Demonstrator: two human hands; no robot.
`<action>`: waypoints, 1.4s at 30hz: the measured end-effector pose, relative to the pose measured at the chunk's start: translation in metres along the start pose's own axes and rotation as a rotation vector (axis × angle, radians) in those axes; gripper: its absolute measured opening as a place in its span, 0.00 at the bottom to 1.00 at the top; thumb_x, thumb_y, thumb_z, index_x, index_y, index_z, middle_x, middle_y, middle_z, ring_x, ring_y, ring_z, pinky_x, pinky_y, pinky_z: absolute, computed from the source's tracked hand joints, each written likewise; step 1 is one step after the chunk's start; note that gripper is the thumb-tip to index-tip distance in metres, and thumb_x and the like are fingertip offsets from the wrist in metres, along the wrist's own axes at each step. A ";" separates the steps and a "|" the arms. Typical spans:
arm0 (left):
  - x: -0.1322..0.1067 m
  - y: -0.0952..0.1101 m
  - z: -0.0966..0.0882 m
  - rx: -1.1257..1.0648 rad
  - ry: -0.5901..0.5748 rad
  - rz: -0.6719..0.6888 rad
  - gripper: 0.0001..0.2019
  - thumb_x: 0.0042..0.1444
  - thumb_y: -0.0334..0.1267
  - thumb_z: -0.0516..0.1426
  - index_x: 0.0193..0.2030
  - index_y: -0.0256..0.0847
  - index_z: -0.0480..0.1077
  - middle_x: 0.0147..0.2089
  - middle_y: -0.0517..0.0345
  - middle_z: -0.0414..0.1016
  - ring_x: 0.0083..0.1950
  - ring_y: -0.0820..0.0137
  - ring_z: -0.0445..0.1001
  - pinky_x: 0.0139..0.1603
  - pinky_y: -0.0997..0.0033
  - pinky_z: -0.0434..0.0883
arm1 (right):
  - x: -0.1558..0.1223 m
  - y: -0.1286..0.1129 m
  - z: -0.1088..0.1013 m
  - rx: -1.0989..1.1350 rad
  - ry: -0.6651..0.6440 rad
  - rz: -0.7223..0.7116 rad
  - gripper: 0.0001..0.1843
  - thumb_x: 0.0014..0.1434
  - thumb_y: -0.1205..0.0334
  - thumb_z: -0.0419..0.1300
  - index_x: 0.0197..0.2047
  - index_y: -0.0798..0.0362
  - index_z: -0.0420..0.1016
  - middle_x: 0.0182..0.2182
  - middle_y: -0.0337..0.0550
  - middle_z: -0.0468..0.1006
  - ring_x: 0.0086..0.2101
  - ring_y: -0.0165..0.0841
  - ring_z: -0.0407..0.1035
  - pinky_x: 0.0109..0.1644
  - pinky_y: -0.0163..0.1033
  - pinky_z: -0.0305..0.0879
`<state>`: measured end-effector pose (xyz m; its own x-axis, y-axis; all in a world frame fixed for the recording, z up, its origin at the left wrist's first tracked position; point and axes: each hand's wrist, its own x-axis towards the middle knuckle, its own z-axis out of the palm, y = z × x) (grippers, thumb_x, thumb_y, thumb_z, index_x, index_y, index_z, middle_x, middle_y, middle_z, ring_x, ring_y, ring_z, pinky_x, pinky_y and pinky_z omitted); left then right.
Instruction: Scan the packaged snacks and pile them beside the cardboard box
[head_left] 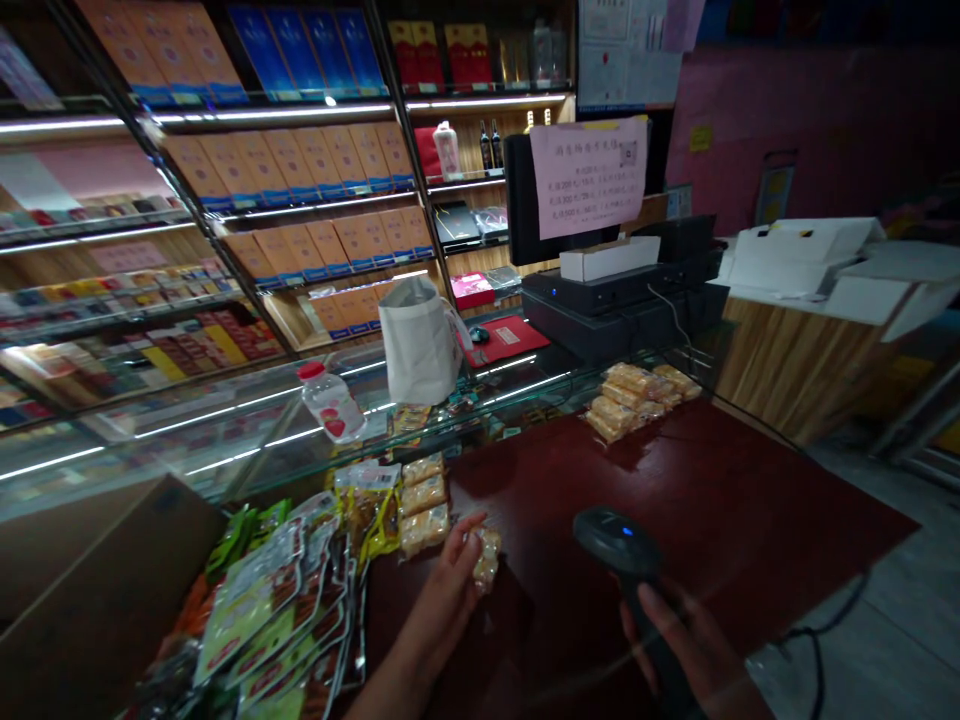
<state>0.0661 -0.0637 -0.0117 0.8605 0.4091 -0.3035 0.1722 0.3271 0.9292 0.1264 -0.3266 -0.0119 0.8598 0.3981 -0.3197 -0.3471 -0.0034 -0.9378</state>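
Note:
My left hand (454,575) grips a small clear-wrapped pastry pack (487,558) low over the dark red tabletop (555,480). Around the handle of a black barcode scanner (619,545), my right hand (686,640) is closed; a blue light glows on the scanner's head. Just left of the held pack lie several similar wrapped pastry packs (424,505) in a column. A larger pile of wrapped pastries (637,398) sits at the far side of the tabletop.
Colourful snack pouches (277,600) overlap at the left beside a cardboard box (97,590). On the glass counter stand a red-capped bottle (331,402) and a white bag (420,340). A monitor (521,200) and cash drawer (600,310) are behind. Cables hang at the right edge.

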 end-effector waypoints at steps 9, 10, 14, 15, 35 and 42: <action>-0.013 0.006 -0.043 -0.159 0.017 0.162 0.38 0.43 0.45 0.69 0.63 0.48 0.65 0.55 0.49 0.75 0.54 0.59 0.76 0.53 0.61 0.73 | 0.001 0.001 0.029 0.011 -0.134 0.026 0.31 0.52 0.30 0.60 0.32 0.54 0.71 0.18 0.34 0.70 0.17 0.26 0.63 0.21 0.31 0.58; -0.012 0.004 -0.044 -0.165 0.053 0.180 0.41 0.43 0.45 0.69 0.65 0.48 0.62 0.55 0.49 0.75 0.53 0.59 0.77 0.52 0.61 0.73 | 0.001 0.001 0.033 0.006 -0.134 0.021 0.31 0.52 0.30 0.61 0.31 0.55 0.71 0.17 0.34 0.70 0.17 0.25 0.62 0.21 0.31 0.57; -0.012 0.002 -0.051 -0.089 0.204 0.190 0.42 0.36 0.43 0.72 0.61 0.43 0.63 0.50 0.49 0.78 0.47 0.60 0.79 0.44 0.65 0.76 | -0.001 0.000 0.047 -0.003 -0.134 0.003 0.31 0.52 0.31 0.61 0.31 0.55 0.71 0.19 0.35 0.71 0.17 0.24 0.62 0.21 0.30 0.56; -0.012 0.003 -0.052 -0.050 0.235 0.174 0.41 0.35 0.43 0.72 0.58 0.41 0.64 0.47 0.49 0.78 0.45 0.61 0.79 0.40 0.67 0.76 | -0.001 0.000 0.050 -0.010 -0.132 0.007 0.31 0.51 0.30 0.61 0.32 0.55 0.71 0.19 0.35 0.71 0.17 0.24 0.62 0.20 0.30 0.56; -0.018 0.007 -0.058 -0.172 0.369 0.191 0.28 0.39 0.41 0.72 0.48 0.37 0.73 0.49 0.47 0.81 0.54 0.58 0.78 0.61 0.55 0.70 | -0.007 -0.004 0.067 -0.137 -0.263 -0.012 0.32 0.56 0.30 0.56 0.32 0.55 0.70 0.16 0.33 0.67 0.17 0.24 0.59 0.22 0.30 0.53; -0.017 0.005 -0.056 -0.123 0.373 0.190 0.26 0.38 0.41 0.72 0.45 0.36 0.75 0.46 0.48 0.82 0.51 0.57 0.79 0.59 0.56 0.71 | -0.010 -0.004 0.065 -0.114 -0.293 -0.029 0.31 0.55 0.31 0.58 0.33 0.55 0.70 0.19 0.33 0.68 0.18 0.25 0.60 0.22 0.30 0.56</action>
<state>0.0252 -0.0209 -0.0136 0.6352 0.7443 -0.2062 -0.0504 0.3063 0.9506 0.0945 -0.2708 0.0038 0.7186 0.6469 -0.2553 -0.2656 -0.0841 -0.9604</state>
